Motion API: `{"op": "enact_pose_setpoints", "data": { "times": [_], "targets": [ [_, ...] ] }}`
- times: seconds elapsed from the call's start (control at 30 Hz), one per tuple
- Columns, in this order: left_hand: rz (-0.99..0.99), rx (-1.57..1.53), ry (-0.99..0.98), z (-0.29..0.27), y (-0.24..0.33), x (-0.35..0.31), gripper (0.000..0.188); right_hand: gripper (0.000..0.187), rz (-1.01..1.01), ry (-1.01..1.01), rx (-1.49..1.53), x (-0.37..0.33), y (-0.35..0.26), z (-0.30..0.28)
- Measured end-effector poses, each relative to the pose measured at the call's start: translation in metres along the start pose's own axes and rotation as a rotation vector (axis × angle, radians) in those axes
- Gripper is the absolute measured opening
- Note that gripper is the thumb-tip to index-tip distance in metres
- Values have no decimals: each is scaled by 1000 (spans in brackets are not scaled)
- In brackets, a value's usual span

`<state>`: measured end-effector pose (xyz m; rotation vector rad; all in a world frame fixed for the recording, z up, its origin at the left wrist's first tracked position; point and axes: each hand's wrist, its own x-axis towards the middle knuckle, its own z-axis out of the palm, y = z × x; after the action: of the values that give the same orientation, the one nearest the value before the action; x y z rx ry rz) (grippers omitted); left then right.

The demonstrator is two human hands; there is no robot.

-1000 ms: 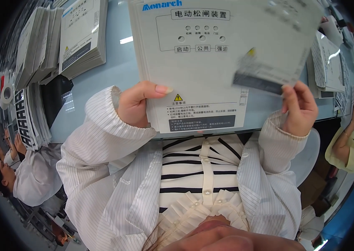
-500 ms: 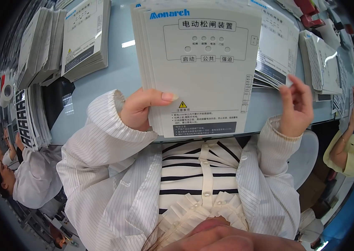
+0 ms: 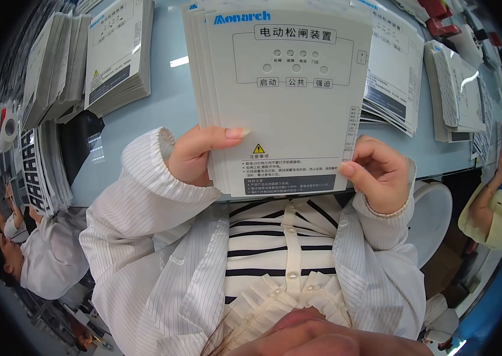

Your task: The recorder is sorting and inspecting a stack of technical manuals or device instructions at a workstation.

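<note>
Both hands hold a stack of white cards [image 3: 289,101] up over the pale blue table [image 3: 162,113]. The left hand [image 3: 194,154] is closed on the stack's lower left edge, thumb across the front. The right hand [image 3: 378,175] pinches the lower right corner with curled fingers. More card piles lie at ten o'clock [image 3: 114,56] and two o'clock [image 3: 393,83]. A white stool [image 3: 434,219] sits at four o'clock.

Bright overhead light, glare on table [image 3: 162,101], sharp centre, fisheye-bent, dark edges
</note>
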<state>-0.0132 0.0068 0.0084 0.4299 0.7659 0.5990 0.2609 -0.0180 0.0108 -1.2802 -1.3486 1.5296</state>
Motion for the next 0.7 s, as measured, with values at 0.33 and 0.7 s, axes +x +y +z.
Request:
{"op": "enact_pose_setpoints", "data": {
  "times": [0.33, 0.7],
  "targets": [
    [-14, -41, 24, -7, -4, 0, 59, 9, -12, 29, -11, 0, 0, 1],
    [20, -142, -91, -3, -4, 2, 52, 17, -190, 649, -90, 8, 15, -52]
  ]
}}
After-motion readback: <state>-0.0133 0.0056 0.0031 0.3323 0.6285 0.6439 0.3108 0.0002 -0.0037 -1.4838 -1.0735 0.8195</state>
